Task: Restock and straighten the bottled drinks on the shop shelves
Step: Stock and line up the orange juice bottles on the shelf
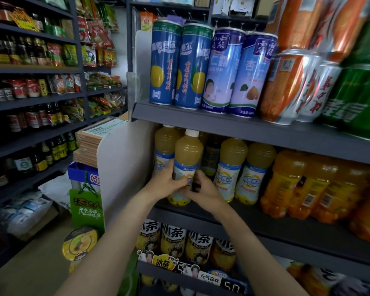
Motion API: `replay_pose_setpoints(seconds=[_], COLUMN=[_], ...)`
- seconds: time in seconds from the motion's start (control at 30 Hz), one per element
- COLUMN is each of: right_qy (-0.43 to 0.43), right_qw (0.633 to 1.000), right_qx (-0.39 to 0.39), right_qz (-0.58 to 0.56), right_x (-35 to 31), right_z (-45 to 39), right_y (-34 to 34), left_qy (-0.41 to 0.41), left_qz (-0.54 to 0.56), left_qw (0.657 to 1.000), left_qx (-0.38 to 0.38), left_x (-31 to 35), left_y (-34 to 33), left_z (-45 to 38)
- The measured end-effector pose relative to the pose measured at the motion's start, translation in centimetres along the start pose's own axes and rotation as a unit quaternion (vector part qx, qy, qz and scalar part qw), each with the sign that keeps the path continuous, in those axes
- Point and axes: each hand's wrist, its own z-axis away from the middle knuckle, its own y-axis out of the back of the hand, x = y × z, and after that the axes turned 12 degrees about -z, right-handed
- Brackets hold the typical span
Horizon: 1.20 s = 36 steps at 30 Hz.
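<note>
A: State the lighting condition.
B: Dim, cool, diffuse light from above. The shelf boards [254, 130] cast shadow over the bottle tops beneath.
A: State glare and sharpness.
B: Glare streaks the metallic cans [291, 86] at upper right. Centre moderately sharp. Edges smeared and bowed by wide-angle distortion; the left racks [30, 99] soft.

Both forearms bare, reaching up and forward from lower frame, converging at wrists. Left hand [169, 182] raised, palm turned inward, fingers curled round left side of bottle [187, 165] at label height. Right hand [203, 192] just right of left hand and slightly lower, back of hand toward camera, fingers wrapped on bottle's lower right side (fingertips partly hidden behind it). Hands close together, thumbs nearly meeting at front. Wrists straight, elbows out of view.
</note>
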Motion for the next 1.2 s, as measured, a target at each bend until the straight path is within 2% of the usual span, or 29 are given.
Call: replay_pose_setpoints(seconds=[0.07, 0.17, 0.27, 0.37, 0.43, 0.57, 0.67, 0.73, 0.8, 0.87, 0.93, 1.03, 1.2], right_qy=[0.018, 0.026, 0.035, 0.045, 0.049, 0.041, 0.058, 0.142, 0.232, 0.246, 0.178, 0.068, 0.052], right_qw=[0.995, 0.975, 0.963, 0.949, 0.945, 0.943, 0.939, 0.914, 0.863, 0.832, 0.852, 0.895, 0.907], right_qx=[0.08, 0.176, 0.231, 0.269, 0.279, 0.279, 0.275, 0.313, 0.382, 0.442, 0.45, 0.407, 0.397], right_qz=[0.064, 0.132, 0.131, 0.157, 0.165, 0.177, 0.196, 0.213, 0.235, 0.228, 0.201, 0.169, 0.134], right_x=[0.5, 0.7, 0.7, 1.0, 1.1, 0.9, 0.8, 0.4, 0.2, 0.4, 0.9, 2.3, 2.8], right_z=[-0.5, -1.3, -1.9, -2.3, -2.5, -2.9, -2.0, -0.2, 1.6, 2.7, 2.5, 1.4, 1.9], right_y=[-0.1, -1.0, -2.2, -2.8, -2.8, -2.8, -2.6, -2.0, -0.9, 0.5, 1.7, 2.4, 1.8], left_qy=[0.001, 0.02, 0.047, 0.063, 0.064, 0.056, 0.046, 0.048, 0.055, 0.05, 0.029, -0.013, -0.039], left_qz=[-0.037, -0.089, -0.098, -0.153, -0.167, -0.178, -0.196, -0.201, -0.203, -0.207, -0.211, -0.18, -0.113], left_qw=[0.999, 0.989, 0.97, 0.94, 0.942, 0.964, 0.962, 0.96, 0.954, 0.941, 0.929, 0.929, 0.957], left_qx=[0.009, 0.114, 0.219, 0.299, 0.283, 0.189, 0.183, 0.188, 0.212, 0.262, 0.304, 0.322, 0.264], left_x=[0.0, -0.7, -2.0, -3.1, -3.4, -3.7, -4.0, -3.9, -3.5, -3.1, -2.7, -1.7, 0.6], left_y=[-0.4, -1.4, -2.2, -2.1, -2.1, -2.6, -3.0, -3.1, -3.5, -4.1, -4.9, -5.8, -5.9], left_z=[0.0, 0.9, 2.0, 2.4, 2.4, 2.6, 2.8, 2.8, 3.0, 3.3, 3.3, 3.0, 2.1])
